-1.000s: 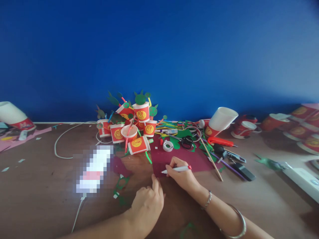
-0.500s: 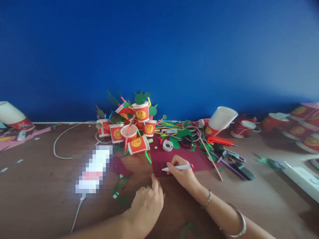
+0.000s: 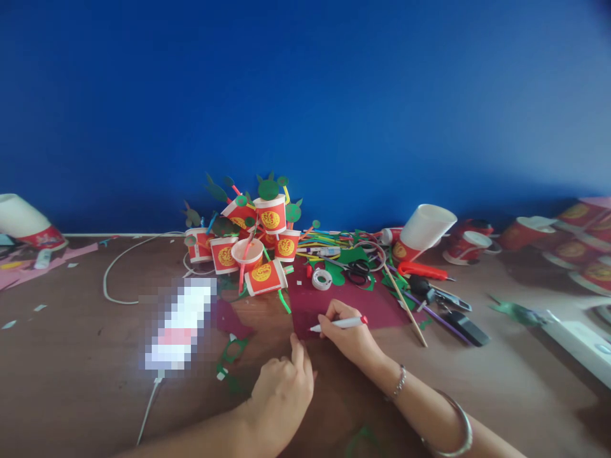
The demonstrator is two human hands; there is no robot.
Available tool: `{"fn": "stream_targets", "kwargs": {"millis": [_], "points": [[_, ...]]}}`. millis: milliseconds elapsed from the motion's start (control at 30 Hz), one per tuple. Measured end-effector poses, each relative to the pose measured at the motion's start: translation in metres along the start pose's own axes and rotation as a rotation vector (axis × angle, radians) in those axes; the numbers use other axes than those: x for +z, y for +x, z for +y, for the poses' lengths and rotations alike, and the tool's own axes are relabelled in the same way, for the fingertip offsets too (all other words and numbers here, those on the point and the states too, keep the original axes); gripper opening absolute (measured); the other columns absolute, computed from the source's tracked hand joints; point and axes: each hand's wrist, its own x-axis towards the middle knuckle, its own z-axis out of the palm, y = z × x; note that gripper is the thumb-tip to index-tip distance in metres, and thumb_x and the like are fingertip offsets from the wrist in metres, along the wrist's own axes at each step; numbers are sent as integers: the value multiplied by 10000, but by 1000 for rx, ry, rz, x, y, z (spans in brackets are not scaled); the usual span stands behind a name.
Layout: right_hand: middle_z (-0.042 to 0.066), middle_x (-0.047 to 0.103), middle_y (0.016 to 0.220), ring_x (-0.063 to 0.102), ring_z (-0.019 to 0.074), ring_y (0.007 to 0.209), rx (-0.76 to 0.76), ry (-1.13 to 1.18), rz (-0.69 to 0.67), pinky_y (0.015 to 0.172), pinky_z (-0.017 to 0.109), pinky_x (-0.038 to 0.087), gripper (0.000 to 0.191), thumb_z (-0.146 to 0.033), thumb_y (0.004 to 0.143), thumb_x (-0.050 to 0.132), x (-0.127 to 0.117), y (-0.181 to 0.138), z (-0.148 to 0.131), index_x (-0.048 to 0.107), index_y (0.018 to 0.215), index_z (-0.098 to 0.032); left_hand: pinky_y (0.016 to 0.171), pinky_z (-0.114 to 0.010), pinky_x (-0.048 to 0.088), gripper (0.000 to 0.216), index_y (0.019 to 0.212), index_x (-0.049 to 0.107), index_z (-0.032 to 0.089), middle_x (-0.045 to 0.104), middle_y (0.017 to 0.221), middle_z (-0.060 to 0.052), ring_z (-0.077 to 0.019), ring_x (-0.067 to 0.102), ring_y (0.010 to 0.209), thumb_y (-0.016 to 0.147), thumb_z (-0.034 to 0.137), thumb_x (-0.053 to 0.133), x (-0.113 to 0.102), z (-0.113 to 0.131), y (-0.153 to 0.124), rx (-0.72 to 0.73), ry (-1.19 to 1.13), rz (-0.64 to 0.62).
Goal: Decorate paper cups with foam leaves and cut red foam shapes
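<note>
A white marker (image 3: 347, 322) with a red end is pinched in my right hand (image 3: 356, 343). Its tip touches, or almost touches, the dark red sheet of paper (image 3: 353, 299) near the sheet's left front corner. My left hand (image 3: 284, 388) lies on the table just in front of that corner. Its index and middle fingers stretch forward to the paper's edge, while the other fingers curl under, partly hidden. A white roll of tape (image 3: 321, 279), black scissors (image 3: 358, 272) and green paper scraps (image 3: 335, 273) rest on the sheet's far part.
Red paper cups with straws and green cut-outs (image 3: 262, 278) stand behind, left of the sheet. A charging phone (image 3: 181, 324), blurred out, lies left. To the right are a wooden stick (image 3: 405, 305), a red-orange tool (image 3: 424, 271), keys (image 3: 449, 296) and tall stacked cups (image 3: 422, 232).
My right hand and the marker have shifted only slightly, the marker's red end a little to the left. My left hand stays in place.
</note>
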Motion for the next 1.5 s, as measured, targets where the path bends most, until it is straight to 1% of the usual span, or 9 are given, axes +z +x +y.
{"fn": "stream_targets", "kwargs": {"millis": [400, 800, 933, 1033, 1133, 1267, 1500], "points": [[-21, 583, 474, 473, 110, 445, 38, 24, 40, 440, 200, 338, 209, -237, 721, 518, 1, 1, 4, 418, 540, -210, 420, -266, 505, 392, 1143, 589, 20, 603, 1101, -291, -167, 628, 502, 840, 259, 518, 2, 1, 0, -2, 2, -25], [-19, 594, 473, 477, 111, 436, 30, 32, 40, 426, 200, 332, 212, -238, 720, 531, 0, 1, 3, 425, 539, -210, 405, -267, 502, 382, 1122, 608, 33, 612, 1097, -276, -160, 616, 476, 823, 262, 542, 2, 1, -2, -4, -6, 2], [-13, 595, 462, 530, 125, 446, 38, 147, 51, 446, 207, 372, 240, -276, 744, 539, 0, 1, 4, 404, 556, -215, 403, -263, 501, 373, 1113, 615, 36, 617, 1084, -278, -161, 618, 477, 818, 255, 551, 2, 0, -1, -1, -9, 6], [-17, 573, 450, 525, 123, 442, 13, 215, 21, 448, 207, 377, 257, -323, 778, 526, 1, 1, 3, 410, 575, -214, 403, -265, 499, 356, 1098, 628, 50, 620, 1081, -274, -164, 620, 479, 812, 252, 561, 1, 0, 0, 12, -7, 13], [-23, 573, 480, 487, 110, 447, -22, 146, -4, 435, 198, 346, 213, -286, 756, 548, 1, 0, 2, 444, 589, -204, 406, -269, 500, 352, 1108, 618, 43, 613, 1089, -281, -165, 620, 481, 822, 232, 542, 2, 0, 0, 13, -1, 5], [-26, 565, 486, 450, 100, 452, -19, 37, -2, 425, 194, 311, 186, -231, 719, 559, 1, 0, 1, 465, 562, -195, 420, -268, 506, 371, 1130, 598, 26, 608, 1091, -288, -173, 634, 511, 832, 236, 528, 2, 0, 0, -2, -9, -16], [-30, 552, 483, 441, 101, 461, -18, -7, -2, 435, 197, 316, 183, -221, 714, 551, 1, -1, -1, 468, 554, -193, 410, -268, 502, 368, 1125, 601, 26, 607, 1088, -292, -176, 635, 507, 841, 243, 515, 1, 0, 1, 27, 3, -8]]}}
